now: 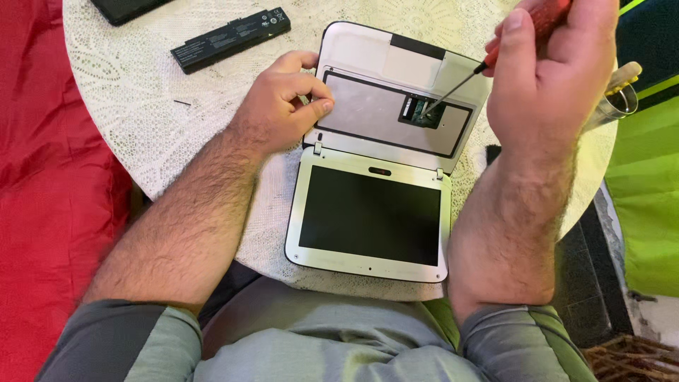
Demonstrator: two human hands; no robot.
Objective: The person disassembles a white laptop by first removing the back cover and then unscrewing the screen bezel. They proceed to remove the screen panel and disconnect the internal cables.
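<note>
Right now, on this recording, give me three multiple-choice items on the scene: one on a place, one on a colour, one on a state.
1. Where does the black battery pack lie?
A. on the laptop's screen
B. on the white lace tablecloth, up and left of the laptop
C. on the red fabric

2. What colour is the handle of the screwdriver?
A. red
B. blue
C. yellow

3. How does the small white laptop lie?
A. shut, lid down
B. standing upright on its edge
C. opened flat, keyboard gone, an inner plate bared

Answers:
1 B: the pack rests on the cloth beyond the left hand.
2 A: red shows in the right hand, with the shaft tip at the small opening in the plate.
3 C: the dark screen and the base lie side by side, and no keys show.
</note>
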